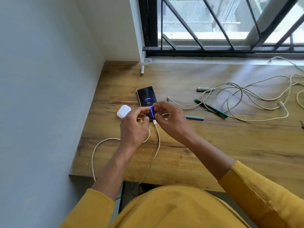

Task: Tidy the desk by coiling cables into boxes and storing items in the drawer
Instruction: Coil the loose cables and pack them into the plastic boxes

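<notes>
Currently both your hands work at the near end of the phone (146,98), which lies face up on the wooden desk (205,145) with its screen lit and showing a charging ring. Your left hand (134,125) sits at the phone's near-left corner, fingers curled with the thumb reaching over the screen edge; whether it pinches the phone or the cable under it, you cannot tell. Your right hand (169,119) sits at the near-right corner, fingers curled, fingertips (155,105) touching the screen; what it pinches, if anything, is hidden.

A cream charging cable (157,142) is plugged into the phone's near end and runs off the desk's near edge. A second cream cable (98,145) loops out left of the phone from under your left hand and also drops over the near edge.

Just left of the phone: white earbud case (123,111). Right of the phone: blue pen (195,117), then green pen (211,108), then a loose tangle of cream cables (246,99). One battery (202,89) lies at that tangle's edge; another battery (142,70) lies beyond the phone, near the window (213,22).
</notes>
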Demonstrator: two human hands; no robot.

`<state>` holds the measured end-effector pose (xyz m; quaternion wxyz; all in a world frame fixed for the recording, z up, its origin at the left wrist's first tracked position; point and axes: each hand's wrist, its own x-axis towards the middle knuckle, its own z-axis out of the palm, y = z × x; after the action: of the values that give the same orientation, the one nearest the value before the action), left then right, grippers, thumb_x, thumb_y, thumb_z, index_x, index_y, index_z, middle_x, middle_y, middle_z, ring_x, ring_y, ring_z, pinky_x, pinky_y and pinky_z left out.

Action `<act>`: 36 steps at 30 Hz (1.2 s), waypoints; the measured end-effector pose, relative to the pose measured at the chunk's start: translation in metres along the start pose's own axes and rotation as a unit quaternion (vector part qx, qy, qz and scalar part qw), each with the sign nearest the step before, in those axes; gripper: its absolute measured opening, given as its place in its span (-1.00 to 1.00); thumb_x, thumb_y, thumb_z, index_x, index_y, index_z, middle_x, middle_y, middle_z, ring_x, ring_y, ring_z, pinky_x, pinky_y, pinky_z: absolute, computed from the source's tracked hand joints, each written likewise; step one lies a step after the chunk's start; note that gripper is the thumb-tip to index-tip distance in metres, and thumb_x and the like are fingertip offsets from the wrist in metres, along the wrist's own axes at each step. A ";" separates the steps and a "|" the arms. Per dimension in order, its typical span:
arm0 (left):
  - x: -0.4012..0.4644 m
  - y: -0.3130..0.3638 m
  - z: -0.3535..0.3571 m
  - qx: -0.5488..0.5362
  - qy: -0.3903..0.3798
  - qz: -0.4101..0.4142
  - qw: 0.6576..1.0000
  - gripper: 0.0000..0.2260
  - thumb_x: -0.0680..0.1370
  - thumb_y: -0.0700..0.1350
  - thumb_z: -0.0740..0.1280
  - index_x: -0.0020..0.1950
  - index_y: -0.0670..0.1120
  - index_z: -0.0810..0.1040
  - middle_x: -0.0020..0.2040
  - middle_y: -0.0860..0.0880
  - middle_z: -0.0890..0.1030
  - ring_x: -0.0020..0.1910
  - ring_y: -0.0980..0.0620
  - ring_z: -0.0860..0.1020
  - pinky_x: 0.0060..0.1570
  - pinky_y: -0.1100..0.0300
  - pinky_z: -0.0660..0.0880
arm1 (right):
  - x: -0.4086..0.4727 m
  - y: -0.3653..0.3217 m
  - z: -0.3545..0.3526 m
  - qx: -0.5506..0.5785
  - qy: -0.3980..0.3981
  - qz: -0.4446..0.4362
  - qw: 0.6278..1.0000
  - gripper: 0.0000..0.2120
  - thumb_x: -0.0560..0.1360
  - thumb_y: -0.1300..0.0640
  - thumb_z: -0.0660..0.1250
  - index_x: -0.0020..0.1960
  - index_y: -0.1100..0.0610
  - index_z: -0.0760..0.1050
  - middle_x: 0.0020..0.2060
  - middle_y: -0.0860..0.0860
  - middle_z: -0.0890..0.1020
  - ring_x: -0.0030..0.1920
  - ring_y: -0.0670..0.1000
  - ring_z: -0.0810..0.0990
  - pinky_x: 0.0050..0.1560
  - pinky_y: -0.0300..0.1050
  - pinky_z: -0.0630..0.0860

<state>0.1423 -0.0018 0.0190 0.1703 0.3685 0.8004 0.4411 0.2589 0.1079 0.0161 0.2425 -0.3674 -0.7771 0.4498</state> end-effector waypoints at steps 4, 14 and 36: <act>-0.014 0.021 0.025 -0.010 -0.029 0.004 1.000 -0.74 0.58 -0.22 0.42 0.19 0.07 0.71 0.05 0.20 0.73 0.03 0.20 0.68 0.17 0.05 0.63 | -0.015 0.012 -0.032 0.003 0.016 0.017 1.000 -0.73 0.53 0.29 0.42 0.20 0.12 0.67 -0.01 0.00 0.72 -0.03 -0.02 0.70 0.07 -0.08 0.65; -0.039 0.057 0.085 -0.025 -0.081 0.006 0.996 -0.79 0.62 -0.21 0.43 0.17 0.05 0.74 0.02 0.18 0.74 -0.01 0.22 0.69 0.05 0.21 0.65 | -0.040 0.051 -0.114 0.005 0.071 0.044 0.996 -0.79 0.55 0.26 0.43 0.15 0.09 0.70 -0.09 -0.09 0.72 -0.07 -0.10 0.69 -0.01 -0.23 0.63; 0.046 0.080 0.139 0.268 -0.135 0.087 0.950 -0.77 0.58 -0.12 0.43 0.23 0.03 0.71 0.30 0.00 0.65 0.23 -0.09 0.62 0.13 0.05 0.53 | -0.049 0.079 -0.151 0.004 0.163 0.151 0.975 -0.81 0.55 0.25 0.42 0.07 0.02 0.71 -0.14 -0.11 0.73 -0.13 -0.14 0.68 -0.07 -0.27 0.58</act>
<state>0.2303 0.1401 0.0111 0.1326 0.5247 0.8235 0.1701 0.4230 0.1736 0.0167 0.2964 -0.5478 -0.6608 0.4189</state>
